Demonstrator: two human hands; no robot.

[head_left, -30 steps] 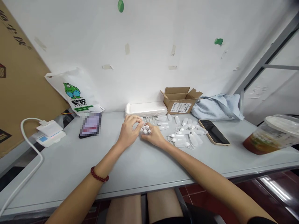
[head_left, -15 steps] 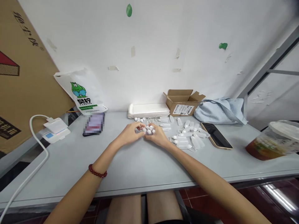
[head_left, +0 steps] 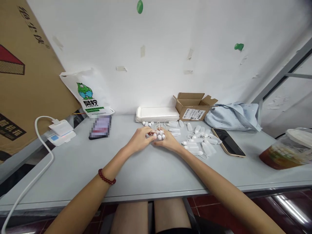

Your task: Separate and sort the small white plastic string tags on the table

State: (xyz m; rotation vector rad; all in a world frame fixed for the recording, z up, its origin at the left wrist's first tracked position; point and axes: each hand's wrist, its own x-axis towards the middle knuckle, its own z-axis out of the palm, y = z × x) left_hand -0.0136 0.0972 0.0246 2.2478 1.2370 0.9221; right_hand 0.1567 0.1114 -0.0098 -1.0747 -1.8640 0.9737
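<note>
A grey tabletop (head_left: 73, 162) runs the width of the view, against a white wall (head_left: 170, 48). A big cardboard sheet (head_left: 24, 74) leans at the far left. Next to it, a white bag (head_left: 85, 91) with a green cartoon figure stands against the wall. At the right edge sits a lidded tub (head_left: 287, 148) of brownish contents. A blue cloth (head_left: 234, 115) lies bundled near the wall, beside an open carton (head_left: 193, 105). A stack of white trays (head_left: 158, 114) sits left of the carton. A dark phone (head_left: 228, 141) lies face up near the cloth. A white charger (head_left: 60, 131) with a thick cable rests at the left. Small clear vials (head_left: 200, 143) lie scattered between the phone and the hands.

The left hand (head_left: 140, 141) and right hand (head_left: 169, 143) meet at mid-table, fingers curled together around a cluster of white caps (head_left: 158, 135). The caps sit between both hands' fingertips, just above the tabletop. A red bead bracelet (head_left: 106, 177) circles the left wrist.
</note>
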